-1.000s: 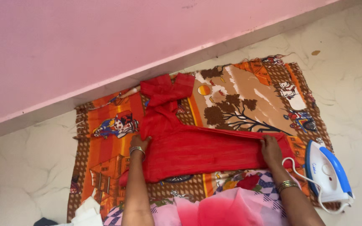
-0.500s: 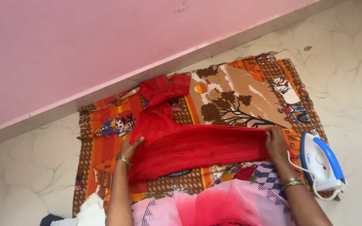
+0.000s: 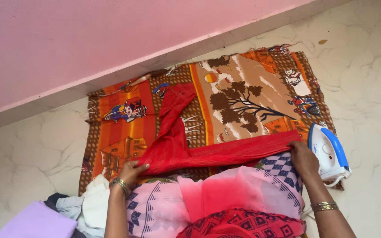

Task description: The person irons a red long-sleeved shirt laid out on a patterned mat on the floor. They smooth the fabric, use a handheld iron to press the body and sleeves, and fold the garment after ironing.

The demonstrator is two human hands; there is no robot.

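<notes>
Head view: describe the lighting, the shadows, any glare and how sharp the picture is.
Head view: soft, even light, pink wall flatly lit; only faint shadow under the red garment and beside the iron; no hard glare on the pale marble floor; printed mat fairly crisp, left hand and right hand slightly soft; view tilted, wall line slanting.

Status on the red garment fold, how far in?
Done: red garment is doubled into a long band on the patterned cloth. In hand: left hand and right hand pinch its two ends. Left: one part trails toward the wall, unfolded; iron sits aside.
</notes>
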